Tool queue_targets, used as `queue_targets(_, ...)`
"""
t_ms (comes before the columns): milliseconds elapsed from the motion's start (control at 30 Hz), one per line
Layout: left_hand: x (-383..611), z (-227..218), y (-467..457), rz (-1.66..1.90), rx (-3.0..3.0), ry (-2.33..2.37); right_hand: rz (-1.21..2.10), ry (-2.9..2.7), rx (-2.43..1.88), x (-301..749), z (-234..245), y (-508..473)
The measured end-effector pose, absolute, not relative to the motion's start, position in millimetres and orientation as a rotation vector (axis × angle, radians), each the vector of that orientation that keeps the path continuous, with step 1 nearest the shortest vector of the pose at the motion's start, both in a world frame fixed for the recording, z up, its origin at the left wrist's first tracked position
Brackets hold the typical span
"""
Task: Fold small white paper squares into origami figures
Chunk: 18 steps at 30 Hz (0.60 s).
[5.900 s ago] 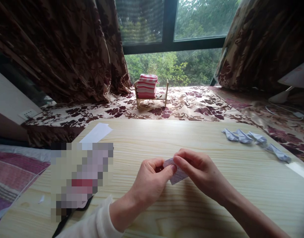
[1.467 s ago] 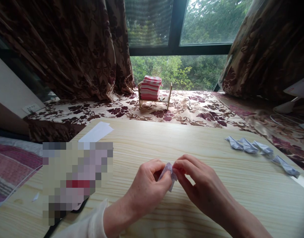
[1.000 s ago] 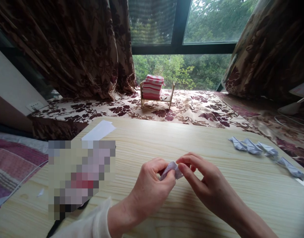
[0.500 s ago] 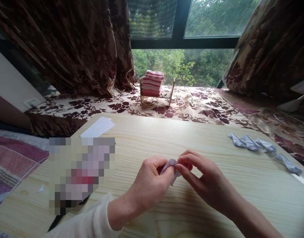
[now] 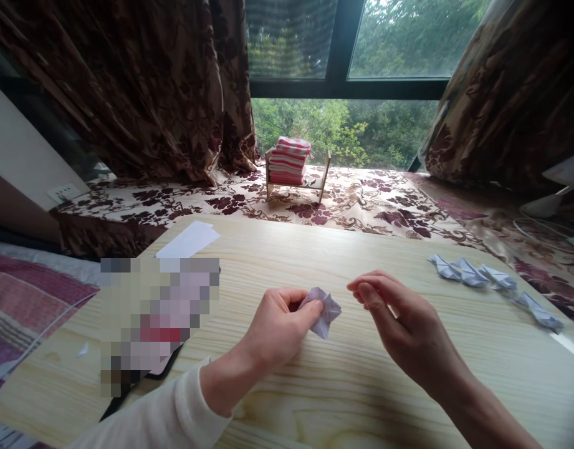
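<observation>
A small folded piece of pale paper (image 5: 331, 310) is pinched between the thumb and fingers of my left hand (image 5: 280, 324), over the middle of the table. Its creases and pointed corners face up. To the right of it, my right hand (image 5: 401, 315) hovers apart from the paper, fingers loosely bent and nothing in them. Several folded paper pieces (image 5: 473, 272) lie in a slanting row on the right side of the table.
The wooden table (image 5: 277, 249) fills the foreground. Flat white paper strips (image 5: 186, 240) lie at its far left, beside a blurred-out item (image 5: 160, 324). A paper scrap (image 5: 83, 350) rests near the left edge. Beyond, a small rack (image 5: 321, 181) holds folded striped cloths (image 5: 287, 163) on the sill.
My right hand has let go of the folded paper and moved right. The left hand keeps hold of the paper, which now shows more of its creased face.
</observation>
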<state>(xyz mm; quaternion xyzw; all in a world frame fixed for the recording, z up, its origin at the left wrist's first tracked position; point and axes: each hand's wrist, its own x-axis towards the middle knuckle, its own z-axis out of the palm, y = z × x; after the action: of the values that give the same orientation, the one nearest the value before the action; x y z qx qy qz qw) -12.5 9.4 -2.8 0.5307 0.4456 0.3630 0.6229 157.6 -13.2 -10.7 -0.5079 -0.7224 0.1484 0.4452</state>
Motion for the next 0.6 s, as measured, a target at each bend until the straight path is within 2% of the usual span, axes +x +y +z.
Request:
queue_targets(267, -16, 0, 15, 0.868, 1.148, 1.03, 0.326, -1.932, -1.171, 154, -9, -17)
queue_targets(600, -14, 1, 7, 0.793, 1.437, 1.002, 0.603, -1.84, -1.215, 148, -10, -15)
